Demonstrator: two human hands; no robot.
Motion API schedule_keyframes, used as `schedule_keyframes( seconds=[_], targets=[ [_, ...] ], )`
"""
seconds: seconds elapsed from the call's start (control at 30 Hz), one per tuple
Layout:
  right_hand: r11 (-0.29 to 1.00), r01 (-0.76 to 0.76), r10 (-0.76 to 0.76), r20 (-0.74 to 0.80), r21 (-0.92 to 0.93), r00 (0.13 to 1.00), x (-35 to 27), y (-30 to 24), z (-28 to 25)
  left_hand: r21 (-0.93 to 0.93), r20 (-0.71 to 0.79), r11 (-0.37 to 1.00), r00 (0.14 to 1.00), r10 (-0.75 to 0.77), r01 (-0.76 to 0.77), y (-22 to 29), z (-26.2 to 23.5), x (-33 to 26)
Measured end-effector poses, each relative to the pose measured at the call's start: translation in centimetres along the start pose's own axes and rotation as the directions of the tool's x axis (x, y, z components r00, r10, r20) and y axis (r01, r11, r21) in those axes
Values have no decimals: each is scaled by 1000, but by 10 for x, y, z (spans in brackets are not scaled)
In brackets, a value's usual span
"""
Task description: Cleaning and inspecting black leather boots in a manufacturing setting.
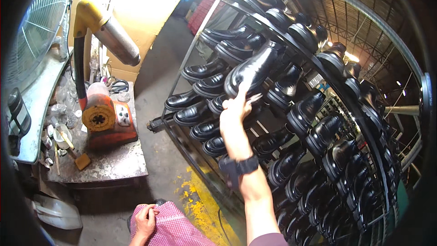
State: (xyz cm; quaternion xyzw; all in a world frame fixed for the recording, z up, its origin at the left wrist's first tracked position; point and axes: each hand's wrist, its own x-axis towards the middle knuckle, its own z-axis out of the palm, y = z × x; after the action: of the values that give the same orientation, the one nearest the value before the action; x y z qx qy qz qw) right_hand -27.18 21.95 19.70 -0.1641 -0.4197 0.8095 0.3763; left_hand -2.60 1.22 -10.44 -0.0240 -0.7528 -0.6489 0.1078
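Note:
My right hand [235, 109] reaches out to the rack with a dark watch on its wrist. Its thumb lies on the toe of a glossy black shoe [257, 66] and its fingers are under the sole, gripping it. The shoe is tilted, toe toward me, in front of other black shoes. My left hand [144, 221] rests low on a red-and-white checked cloth [175, 228] over my lap. Its fingers are curled in; whatever they may hold is hidden.
A metal rack [182, 75] full of black shoes fills the right side. On the left, a worn worktable [123, 164] carries an orange machine [111, 125], a heat-gun-like nozzle [116, 38], a jar [63, 135] and a small tan block [83, 161]. A large fan [38, 27] stands behind it.

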Motion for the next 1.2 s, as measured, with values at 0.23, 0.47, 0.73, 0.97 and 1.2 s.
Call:
schedule_keyframes(
  seconds=[0.23, 0.47, 0.73, 0.97, 1.2],
  targets=[
    [979, -134, 166, 217, -156, 962, -164, 28, -136, -527, 63, 772, 923, -381, 355, 37, -17, 16],
    [753, 220, 316, 634, -621, 706, -264, 30, -253, -558, 183, 798, 972, -148, 227, 133, -12, 45],
    [782, 216, 397, 734, -585, 551, -224, 37, -227, -403, -94, 893, 962, -256, 198, 77, -66, -23],
    [709, 203, 585, 724, -675, 366, -232, 65, -200, -196, -56, 949, 963, -262, 246, 91, -69, -47],
    [592, -80, 793, 561, -802, 239, -228, 57, -201, -27, -10, 969, 969, -247, 246, 79, -75, -54]
  ],
)
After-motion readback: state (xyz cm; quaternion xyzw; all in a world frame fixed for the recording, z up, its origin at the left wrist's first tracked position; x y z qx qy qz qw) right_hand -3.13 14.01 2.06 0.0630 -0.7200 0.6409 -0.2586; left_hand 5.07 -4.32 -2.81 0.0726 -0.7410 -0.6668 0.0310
